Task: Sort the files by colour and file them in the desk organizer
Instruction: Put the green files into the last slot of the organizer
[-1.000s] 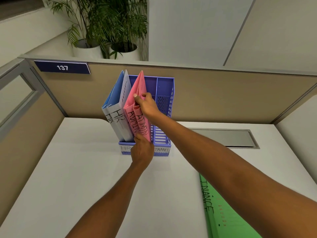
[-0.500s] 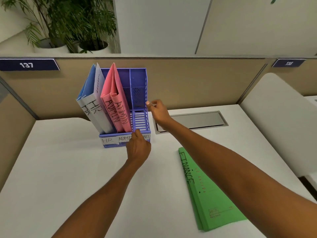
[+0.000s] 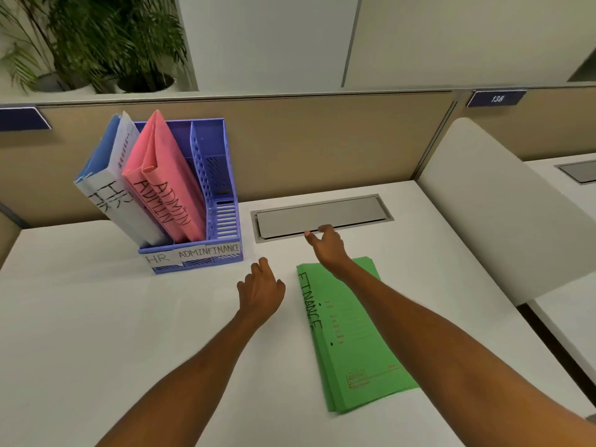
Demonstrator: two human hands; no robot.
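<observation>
Head view: on the counter (image 3: pixel 96 317), the desk organizer (image 3: pixel 209 140) holds the HR files (image 3: pixel 108 191) and ADMIN files (image 3: pixel 167 188); its slot labelled FINANCE stands empty. We find the green files (image 3: pixel 361 343), marked FINANCE, lying flat just beside the left hand (image 3: pixel 261 293), with the right hand (image 3: pixel 325 245) past their far edge. The fingers (image 3: pixel 263 266) of both are loosely curled and hold nothing; we advise squaring the stack before gripping it.

Organizer (image 3: pixel 227 217): periwinkle blue, slotted and perforated walls, white labels lettered in black. HR files (image 3: pixel 109 175): blue and white, black lettering. ADMIN files (image 3: pixel 164 175): pink, black lettering. FINANCE files (image 3: pixel 358 337): bright green, black lettering, small red print. Counter (image 3: pixel 96 317): white. Hatch (image 3: pixel 319 214): grey. Partition (image 3: pixel 322 140): beige. Plate (image 3: pixel 496 98): navy, white numerals.
</observation>
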